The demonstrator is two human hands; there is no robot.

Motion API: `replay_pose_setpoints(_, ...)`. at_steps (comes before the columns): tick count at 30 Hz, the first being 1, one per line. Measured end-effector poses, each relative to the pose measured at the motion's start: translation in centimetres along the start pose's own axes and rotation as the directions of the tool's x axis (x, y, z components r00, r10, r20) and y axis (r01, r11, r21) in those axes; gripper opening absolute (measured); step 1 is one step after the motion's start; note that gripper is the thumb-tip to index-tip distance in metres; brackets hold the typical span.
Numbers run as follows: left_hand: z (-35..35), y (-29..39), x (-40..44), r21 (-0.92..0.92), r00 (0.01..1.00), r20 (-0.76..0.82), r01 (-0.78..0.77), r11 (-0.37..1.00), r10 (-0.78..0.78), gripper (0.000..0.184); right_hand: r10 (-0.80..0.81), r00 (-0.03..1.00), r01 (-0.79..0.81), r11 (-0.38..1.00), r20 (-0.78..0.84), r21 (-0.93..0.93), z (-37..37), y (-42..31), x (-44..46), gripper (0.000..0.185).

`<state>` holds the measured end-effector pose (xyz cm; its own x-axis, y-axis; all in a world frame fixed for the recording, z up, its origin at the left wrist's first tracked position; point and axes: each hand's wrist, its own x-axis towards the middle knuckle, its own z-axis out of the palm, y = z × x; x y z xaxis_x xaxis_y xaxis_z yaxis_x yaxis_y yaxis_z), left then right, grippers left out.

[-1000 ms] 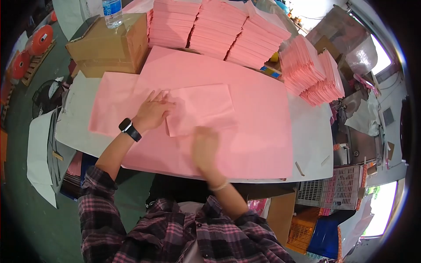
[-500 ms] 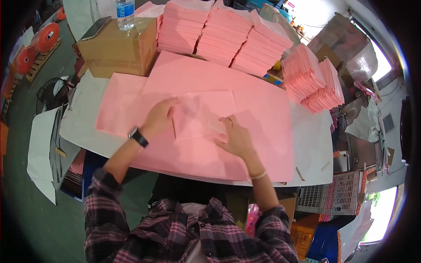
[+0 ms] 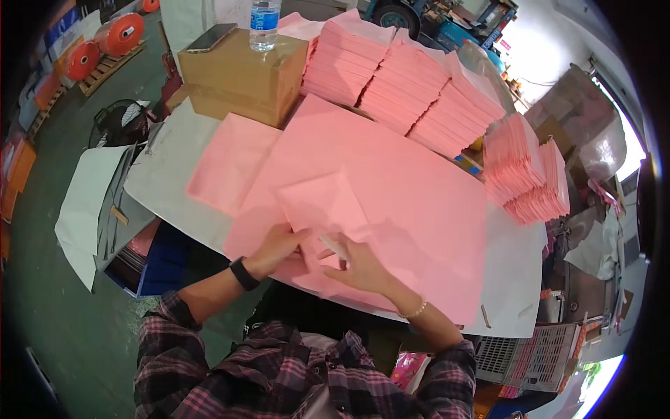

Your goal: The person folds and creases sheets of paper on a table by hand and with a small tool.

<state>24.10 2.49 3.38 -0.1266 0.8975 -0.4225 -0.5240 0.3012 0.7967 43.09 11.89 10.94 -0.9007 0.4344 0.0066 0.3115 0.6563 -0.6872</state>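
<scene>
A small flat pink piece, perhaps a bag, lies turned at an angle on a large pink sheet. My left hand, with a dark watch on its wrist, grips the lower left edge of that piece, its fingertips partly hidden. My right hand, wearing a beaded bracelet, is curled at the lower right edge. A pale strip shows at its fingers, blurred; whether it belongs to the pink piece I cannot make out. Another folded pink piece lies to the left.
Tall pink stacks stand along the table's far side, with smaller stacks to the right. A cardboard box carries a water bottle and a phone. A floor fan stands left of the white table.
Both hands have come nearer my body and closer together. The small pink piece has turned and its near edge is now between them. My head view has shifted left.
</scene>
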Motion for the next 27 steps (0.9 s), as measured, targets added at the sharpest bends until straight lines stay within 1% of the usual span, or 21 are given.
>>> replay_pose_setpoints(1, -2.0, 0.0, 0.3, 0.229, 0.99, -0.028, -0.127, 0.965, 0.136, 0.033, -0.019, 0.999, 0.01, 0.965, 0.034, 0.26, 0.3, -0.6, 0.2, 0.032)
replay_pose_setpoints(2, -4.4, 0.0, 0.5, 0.45, 0.962, -0.026, -0.231, 0.863, 0.27, 0.033, -0.03, 0.999, 0.019, 0.964, 0.037, 0.265, 0.4, -0.6, 0.4, 0.032)
replay_pose_setpoints(4, -9.8, 0.2, 1.2, 0.534, 0.879, -0.131, -0.327, 0.779, 0.458, 0.033, 0.05, 0.998, -0.035, 0.957, -0.043, 0.288, 0.3, -0.1, 0.5, 0.027)
replay_pose_setpoints(5, -11.8, 1.8, 0.9, 0.686, 0.835, -0.192, -0.261, 0.679, 0.515, 0.032, 0.093, 0.992, -0.064, 0.952, -0.084, 0.3, 0.2, 0.2, 0.4, 0.025)
replay_pose_setpoints(6, -14.1, 3.6, 0.8, 0.809, 0.782, -0.235, -0.172, 0.562, 0.577, 0.031, 0.091, 0.992, -0.061, 0.951, -0.087, 0.304, 0.3, 0.8, 0.1, 0.025)
replay_pose_setpoints(8, -21.5, 4.8, 2.6, 0.932, 0.558, -0.164, -0.183, 0.314, 0.814, 0.031, 0.211, 0.972, -0.139, 0.874, -0.105, 0.466, 0.5, 2.3, -0.7, 0.021)
replay_pose_setpoints(9, -22.3, 6.7, 2.4, 0.917, 0.556, -0.233, -0.148, 0.371, 0.798, 0.03, 0.271, 0.956, -0.172, 0.822, -0.108, 0.542, 0.6, 2.8, -1.0, 0.019)
replay_pose_setpoints(10, -22.8, 8.6, 2.2, 0.897, 0.552, -0.299, -0.115, 0.426, 0.778, 0.03, 0.273, 0.955, -0.171, 0.821, -0.112, 0.546, 0.6, 3.1, -1.4, 0.019)
replay_pose_setpoints(11, -22.9, 9.9, 2.1, 0.899, 0.554, -0.294, -0.116, 0.422, 0.779, 0.03, 0.29, 0.951, -0.186, 0.815, -0.108, 0.548, 0.7, 3.4, -1.7, 0.019)
replay_pose_setpoints(13, -23.8, 11.5, 2.6, 0.92, 0.581, -0.324, 0.008, 0.393, 0.747, 0.027, 0.324, 0.941, -0.218, 0.804, -0.101, 0.554, 0.7, 3.6, -2.1, 0.019)
replay_pose_setpoints(14, -24.2, 12.0, 3.0, 0.922, 0.585, -0.317, 0.005, 0.388, 0.746, 0.027, 0.33, 0.938, -0.219, 0.802, -0.106, 0.556, 0.6, 3.6, -2.3, 0.019)
replay_pose_setpoints(17, -24.9, 12.3, 4.7, 0.937, 0.561, -0.299, 0.018, 0.349, 0.772, 0.026, 0.369, 0.929, -0.297, 0.799, -0.036, 0.522, -0.2, 3.0, -3.2, 0.017)
replay_pose_setpoints(22, -25.3, 12.2, 6.5, 0.935, 0.561, -0.291, -0.004, 0.354, 0.775, 0.027, 0.417, 0.908, -0.335, 0.777, -0.035, 0.533, -0.6, 3.3, -4.4, 0.018)
replay_pose_setpoints(25, -25.3, 12.0, 7.2, 0.932, 0.547, -0.306, 0.006, 0.362, 0.779, 0.028, 0.441, 0.893, -0.336, 0.783, -0.087, 0.524, -0.7, 3.5, -4.8, 0.019)
replay_pose_setpoints(27, -25.7, 11.9, 7.6, 0.931, 0.55, -0.302, -0.005, 0.364, 0.779, 0.028, 0.457, 0.885, -0.349, 0.778, -0.09, 0.523, -0.9, 3.9, -5.2, 0.019)
